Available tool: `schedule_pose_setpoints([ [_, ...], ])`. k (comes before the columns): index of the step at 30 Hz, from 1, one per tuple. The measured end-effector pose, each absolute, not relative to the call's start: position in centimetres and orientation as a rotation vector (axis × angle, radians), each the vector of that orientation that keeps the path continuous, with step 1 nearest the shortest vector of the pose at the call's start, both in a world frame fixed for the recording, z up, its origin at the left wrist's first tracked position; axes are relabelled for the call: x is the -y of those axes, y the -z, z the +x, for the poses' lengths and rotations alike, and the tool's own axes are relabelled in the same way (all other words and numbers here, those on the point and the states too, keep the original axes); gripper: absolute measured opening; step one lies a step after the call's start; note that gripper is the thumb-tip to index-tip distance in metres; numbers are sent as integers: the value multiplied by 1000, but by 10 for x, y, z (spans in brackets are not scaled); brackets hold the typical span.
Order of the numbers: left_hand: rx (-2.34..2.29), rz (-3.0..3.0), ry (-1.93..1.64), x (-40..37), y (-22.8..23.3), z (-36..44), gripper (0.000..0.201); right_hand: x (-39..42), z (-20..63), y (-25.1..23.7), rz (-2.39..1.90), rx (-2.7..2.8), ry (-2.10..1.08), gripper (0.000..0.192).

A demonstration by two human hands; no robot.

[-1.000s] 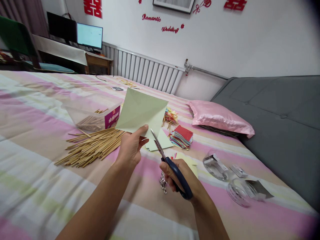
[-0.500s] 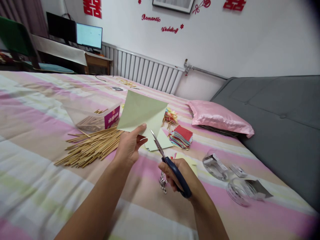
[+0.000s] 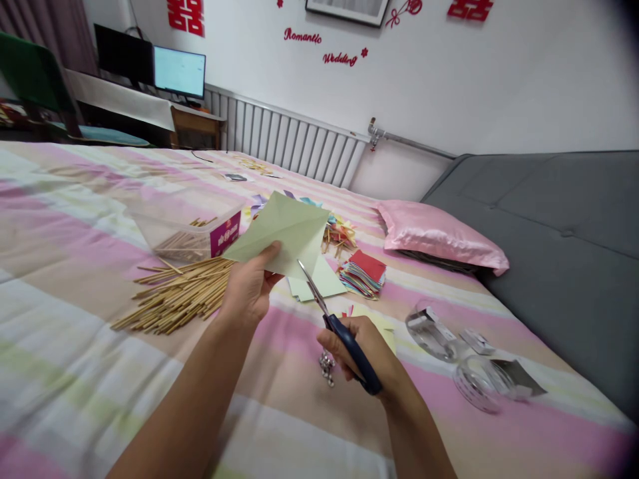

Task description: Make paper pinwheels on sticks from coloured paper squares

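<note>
— What are the hands doing on your end?

— My left hand (image 3: 248,287) is raised ahead of me, forearm reaching in from the lower left, thumb on top and fingers curled underneath in a pinch on a pale green sheet (image 3: 279,233).

— And the other one?

— My right hand (image 3: 362,352) sits lower and just to the right of the left, wrist bent, fingers closed through the handles of the scissors (image 3: 339,329), whose tips point up towards my left thumb.
</note>
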State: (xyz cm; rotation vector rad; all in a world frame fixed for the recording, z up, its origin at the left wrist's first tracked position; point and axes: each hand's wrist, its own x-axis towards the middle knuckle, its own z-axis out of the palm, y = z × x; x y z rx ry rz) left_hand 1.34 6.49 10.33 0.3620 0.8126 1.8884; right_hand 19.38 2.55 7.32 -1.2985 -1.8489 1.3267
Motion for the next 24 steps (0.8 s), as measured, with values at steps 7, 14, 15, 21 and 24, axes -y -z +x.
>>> schedule_pose_setpoints([
  [7,-811,369,-1915,-63,-106,13,34,-26,193,-69,-1235,1849,-1335,47],
  [14,-808,368,-1900,-63,-105,15,33,-24,188,-72,-1205,1835,-1329,50],
  [15,-806,376,-1902,-63,-104,15,33,-24,188,-72,-1206,1837,-1323,50],
  [21,-781,411,-1881,-63,-101,18,33,-24,187,-73,-1204,1832,-1325,52],
  [24,-790,422,-1891,-63,-102,19,36,-23,187,-72,-1205,1837,-1317,54],
])
